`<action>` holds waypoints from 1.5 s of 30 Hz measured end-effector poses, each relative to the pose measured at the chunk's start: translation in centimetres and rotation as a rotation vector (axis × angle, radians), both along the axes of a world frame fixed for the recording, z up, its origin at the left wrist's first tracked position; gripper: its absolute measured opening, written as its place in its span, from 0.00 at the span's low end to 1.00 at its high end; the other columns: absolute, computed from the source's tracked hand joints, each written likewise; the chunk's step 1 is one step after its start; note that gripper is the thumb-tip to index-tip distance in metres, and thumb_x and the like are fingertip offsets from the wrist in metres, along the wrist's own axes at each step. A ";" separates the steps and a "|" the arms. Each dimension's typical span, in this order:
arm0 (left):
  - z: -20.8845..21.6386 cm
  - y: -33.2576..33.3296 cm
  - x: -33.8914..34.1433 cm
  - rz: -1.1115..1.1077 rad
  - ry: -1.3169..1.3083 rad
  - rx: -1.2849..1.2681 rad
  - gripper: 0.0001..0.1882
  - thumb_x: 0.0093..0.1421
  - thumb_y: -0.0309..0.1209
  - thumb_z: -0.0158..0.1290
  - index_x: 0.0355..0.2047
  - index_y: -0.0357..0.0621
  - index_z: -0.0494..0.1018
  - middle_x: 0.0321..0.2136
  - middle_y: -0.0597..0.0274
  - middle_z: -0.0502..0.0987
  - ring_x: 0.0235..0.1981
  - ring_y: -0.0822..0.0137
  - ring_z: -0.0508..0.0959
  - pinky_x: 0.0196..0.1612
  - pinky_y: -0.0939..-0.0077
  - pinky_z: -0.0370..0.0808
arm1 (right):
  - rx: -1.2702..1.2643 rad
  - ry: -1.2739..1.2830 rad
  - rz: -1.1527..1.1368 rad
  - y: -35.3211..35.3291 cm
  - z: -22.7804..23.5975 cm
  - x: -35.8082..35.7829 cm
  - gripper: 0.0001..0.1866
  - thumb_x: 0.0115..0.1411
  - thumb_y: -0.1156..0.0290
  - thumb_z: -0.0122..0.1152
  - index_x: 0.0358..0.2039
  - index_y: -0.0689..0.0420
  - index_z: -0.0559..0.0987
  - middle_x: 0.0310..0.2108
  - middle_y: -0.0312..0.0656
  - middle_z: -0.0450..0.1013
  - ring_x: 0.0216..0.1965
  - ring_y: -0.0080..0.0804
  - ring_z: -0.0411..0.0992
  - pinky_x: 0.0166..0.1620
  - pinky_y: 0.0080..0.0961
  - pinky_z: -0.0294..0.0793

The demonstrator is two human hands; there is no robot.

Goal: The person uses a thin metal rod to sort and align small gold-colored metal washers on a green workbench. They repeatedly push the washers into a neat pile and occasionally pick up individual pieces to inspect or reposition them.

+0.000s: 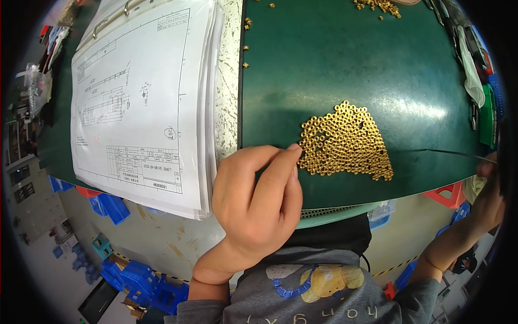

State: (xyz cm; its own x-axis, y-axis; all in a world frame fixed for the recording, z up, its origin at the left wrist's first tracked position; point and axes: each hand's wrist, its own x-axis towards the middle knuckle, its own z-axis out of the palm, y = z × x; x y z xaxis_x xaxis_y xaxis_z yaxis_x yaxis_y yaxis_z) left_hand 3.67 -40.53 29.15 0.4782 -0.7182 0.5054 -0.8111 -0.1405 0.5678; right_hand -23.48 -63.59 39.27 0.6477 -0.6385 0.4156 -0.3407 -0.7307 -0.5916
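Note:
A flat, one-layer patch of small brass rings (348, 141) lies on the green mat (324, 65). At the patch's left edge my left hand (256, 194) has its thumb and forefinger pinched together, with the tips against the outermost rings. Whether a ring sits between those fingertips is hidden. At the far right edge of the picture, my right hand (490, 189) is closed round a thin, dark, pointed tool (456, 154). The tool's tip points left, over the mat, to the right of the patch and apart from it.
A ring binder of technical drawings (135, 108) lies open at left. More brass pieces (380, 6) sit at the far edge; a few stray ones (246, 48) line the mat's left side. A green bin (487, 116) stands at right, with blue bins (143, 281) below the table.

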 end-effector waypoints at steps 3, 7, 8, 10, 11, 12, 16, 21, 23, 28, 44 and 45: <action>0.1 0.0 -0.2 -0.017 0.001 0.038 0.14 0.48 0.16 0.57 0.37 0.36 0.78 0.31 0.56 0.75 0.30 0.60 0.74 0.32 0.71 0.71 | 0.102 0.084 -0.248 2.4 -2.5 0.7 0.11 0.68 0.71 0.45 0.38 0.66 0.74 0.28 0.39 0.69 0.30 0.21 0.66 0.35 0.17 0.63; 0.0 0.0 -0.2 -0.029 0.017 0.043 0.14 0.49 0.16 0.57 0.37 0.37 0.77 0.33 0.55 0.75 0.32 0.60 0.75 0.34 0.72 0.72 | 0.098 -0.012 -0.068 4.6 -4.5 4.4 0.12 0.68 0.68 0.44 0.36 0.63 0.74 0.28 0.44 0.72 0.30 0.25 0.69 0.35 0.20 0.66; -0.2 -0.3 -0.2 -0.024 0.001 0.014 0.14 0.47 0.16 0.57 0.37 0.37 0.78 0.32 0.56 0.75 0.30 0.60 0.75 0.32 0.71 0.71 | 0.174 -0.125 0.019 5.9 -4.2 5.9 0.12 0.68 0.68 0.45 0.35 0.62 0.75 0.28 0.44 0.73 0.30 0.26 0.71 0.35 0.22 0.67; -0.7 -0.9 -0.2 -0.013 -0.034 -0.046 0.15 0.45 0.17 0.59 0.36 0.38 0.78 0.29 0.59 0.75 0.27 0.61 0.75 0.27 0.71 0.71 | 0.288 -0.214 0.198 7.4 -3.9 8.0 0.11 0.67 0.67 0.48 0.34 0.61 0.75 0.28 0.45 0.76 0.29 0.30 0.74 0.33 0.25 0.70; -1.0 -0.6 -0.1 -0.003 -0.050 -0.040 0.16 0.44 0.17 0.59 0.36 0.38 0.78 0.29 0.60 0.75 0.27 0.61 0.75 0.28 0.71 0.71 | 0.335 -0.199 0.301 7.6 -4.4 8.9 0.12 0.66 0.66 0.49 0.33 0.61 0.75 0.27 0.46 0.77 0.28 0.32 0.75 0.32 0.27 0.72; -1.2 -0.4 -0.1 0.006 -0.066 -0.035 0.16 0.44 0.17 0.59 0.36 0.38 0.78 0.29 0.60 0.75 0.27 0.61 0.75 0.28 0.71 0.71 | 0.352 -0.171 0.313 8.0 -4.9 9.9 0.14 0.66 0.62 0.49 0.32 0.60 0.75 0.26 0.46 0.77 0.27 0.32 0.75 0.31 0.26 0.71; -1.2 -0.6 -0.1 0.000 -0.069 -0.040 0.17 0.42 0.17 0.58 0.36 0.39 0.78 0.30 0.60 0.75 0.28 0.61 0.76 0.28 0.72 0.71 | 0.349 -0.074 0.372 8.1 -5.4 11.8 0.17 0.67 0.56 0.49 0.31 0.58 0.74 0.24 0.45 0.76 0.25 0.33 0.74 0.30 0.25 0.71; -1.1 -0.6 -0.2 0.015 -0.065 -0.041 0.18 0.40 0.17 0.58 0.35 0.39 0.79 0.29 0.61 0.75 0.28 0.61 0.76 0.28 0.73 0.71 | 0.342 -0.019 0.437 7.9 -5.6 12.5 0.16 0.66 0.58 0.51 0.30 0.58 0.74 0.25 0.45 0.77 0.26 0.33 0.75 0.30 0.25 0.72; -1.2 -0.7 -0.2 0.017 -0.069 -0.047 0.18 0.39 0.17 0.58 0.35 0.39 0.79 0.29 0.61 0.75 0.28 0.61 0.76 0.28 0.72 0.72 | 0.328 -0.009 0.446 7.7 -5.6 12.5 0.15 0.66 0.59 0.51 0.30 0.58 0.74 0.25 0.46 0.77 0.26 0.32 0.75 0.30 0.24 0.72; -1.1 -0.6 -0.1 0.013 -0.064 -0.041 0.18 0.39 0.17 0.58 0.35 0.39 0.79 0.30 0.61 0.75 0.29 0.61 0.77 0.28 0.72 0.72 | 0.311 0.008 0.459 7.7 -5.5 12.6 0.14 0.66 0.61 0.51 0.31 0.59 0.74 0.25 0.47 0.77 0.26 0.32 0.75 0.30 0.24 0.72; 1.7 -0.7 -0.3 -0.088 0.021 0.199 0.12 0.46 0.18 0.58 0.34 0.41 0.80 0.41 0.53 0.73 0.40 0.57 0.73 0.42 0.68 0.69 | 0.624 -0.164 0.292 8.0 -7.0 11.5 0.10 0.64 0.75 0.48 0.36 0.69 0.76 0.32 0.51 0.79 0.30 0.29 0.77 0.36 0.22 0.77; 1.7 -0.8 -0.3 -0.092 0.019 0.202 0.12 0.46 0.18 0.58 0.34 0.41 0.80 0.41 0.53 0.73 0.40 0.57 0.73 0.42 0.68 0.69 | 0.652 -0.165 0.278 8.0 -7.0 11.5 0.10 0.65 0.75 0.48 0.36 0.69 0.76 0.32 0.50 0.79 0.30 0.28 0.77 0.36 0.22 0.77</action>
State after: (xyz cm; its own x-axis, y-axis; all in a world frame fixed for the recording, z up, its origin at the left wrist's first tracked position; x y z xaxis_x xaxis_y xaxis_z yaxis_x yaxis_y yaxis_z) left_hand 3.38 -41.35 30.81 0.4143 -0.8449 0.3385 -0.8149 -0.1787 0.5513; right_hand -11.99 -55.56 32.31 0.7835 -0.6111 0.1128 -0.0626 -0.2582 -0.9641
